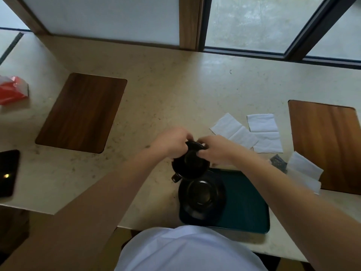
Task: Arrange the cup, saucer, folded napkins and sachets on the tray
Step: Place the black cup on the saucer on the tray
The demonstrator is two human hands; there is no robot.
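The cup [190, 166] is gripped at its far rim by both hands, left [172, 142] and right [214, 151], just beyond the saucer [202, 196] on the tray [246, 204]; its handle points near-left.

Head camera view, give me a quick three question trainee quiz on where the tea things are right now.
1. True or false: the black saucer lies on the teal tray.
2. Where are the white napkins? A) on the tray B) on the counter beyond the tray C) on the left wooden mat
3. Which hands hold the black cup?

Key: 1. true. 2. B. 3. Both, left hand and right hand.
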